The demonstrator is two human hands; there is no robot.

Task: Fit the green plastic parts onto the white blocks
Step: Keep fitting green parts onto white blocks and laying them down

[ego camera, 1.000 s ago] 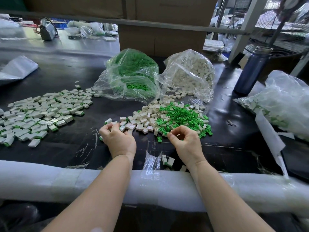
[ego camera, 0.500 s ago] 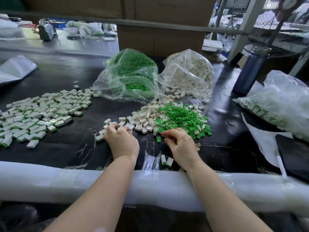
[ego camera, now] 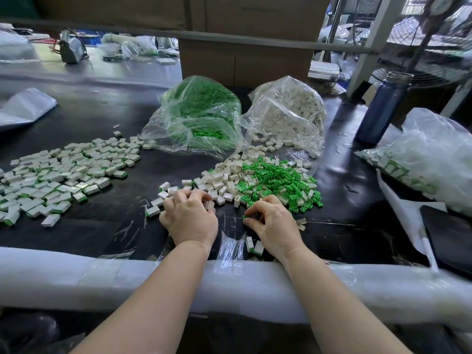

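Far left on the black desk (ego camera: 89, 118): spread of finished blocks (ego camera: 63, 172), white w/ green edges showing, well apart from the work area.

Centre: left hand (ego camera: 190, 217) sits knuckles-up at the near edge of the loose white blocks (ego camera: 222, 177), fingers curled down among them. Looks like it's gripping one or more, but the grip is hidden under the hand, so can't tell what exactly. A couple of finished pcs (ego camera: 153, 211) lie just beside its left side.

Right of that: right hand (ego camera: 274, 221), thumb and forefinger pinching a small green bit at the near edge of the green parts (ego camera: 278, 185) pile. Narrow grip, part only just visible at the fingertips. Two more done pcs (ego camera: 254, 245) near the wrist.

Behind: bag of green stock (ego camera: 196, 116), bag of white stock (ego camera: 288, 116). Far right: blue bottle (ego camera: 380, 111), another plastic bag (ego camera: 434, 159), dark tablet (ego camera: 452, 236).

Risks, as I judge it: green part is tiny and pinched at the tip, so it could twist or slip out before it meets a block. Wrong orientation → won't seat, or seats half-way. Piles touch and mix, easy to grab two pcs at once. Done pcs near the padded desk edge (ego camera: 76, 277) could get knocked off by a forearm.
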